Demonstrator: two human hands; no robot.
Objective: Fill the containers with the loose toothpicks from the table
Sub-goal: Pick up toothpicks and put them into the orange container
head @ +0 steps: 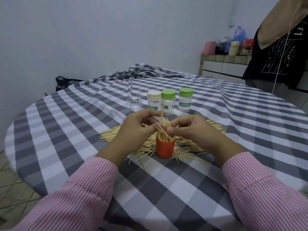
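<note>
The table is covered by a matt checked cloth (83,127). The toothpicks (215,127) appear as pale, bare wood. The orange cup (165,150) looks like smooth plastic. Clear glossy plastic jars (185,104) are fitted with smooth matt lids (185,92).

Your left hand (135,125): pinches toothpicks above the orange container (165,148).
Your right hand (188,129): pinches the same bunch (164,129), standing in that container.
Loose toothpicks (115,133): spread on the checked tablecloth (83,130) around the container.
Behind: three lidded jars (168,101), one clear cup (135,105).
</note>
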